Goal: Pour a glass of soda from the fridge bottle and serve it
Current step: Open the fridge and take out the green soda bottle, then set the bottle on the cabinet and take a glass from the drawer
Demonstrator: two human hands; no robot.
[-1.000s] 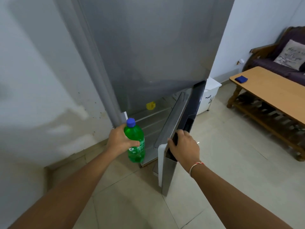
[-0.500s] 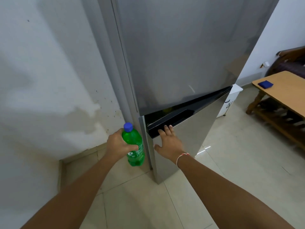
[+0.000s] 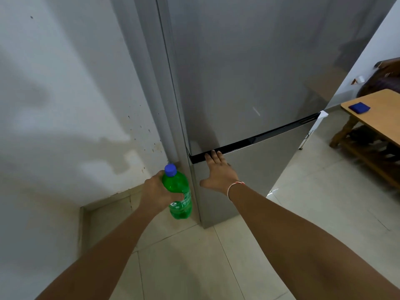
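A green soda bottle (image 3: 178, 193) with a blue cap is held upright in my left hand (image 3: 157, 192), just left of the fridge's lower corner. The grey fridge (image 3: 249, 72) fills the upper middle of the view, and its lower door (image 3: 255, 169) sits flush against the body. My right hand (image 3: 217, 173) lies flat on that lower door with straight fingers, the fingertips at the black strip between the two doors. No glass is in view.
A stained white wall (image 3: 65, 105) stands to the left. At the right, a wooden coffee table (image 3: 381, 118) carries a small blue object (image 3: 359, 107), with a dark sofa (image 3: 385, 83) behind it. Pale floor tiles (image 3: 324, 202) spread below.
The lower fridge door swung from wide open to fully closed under my right hand, which went from gripping its edge to pressing flat. My left hand kept the bottle beside the fridge.
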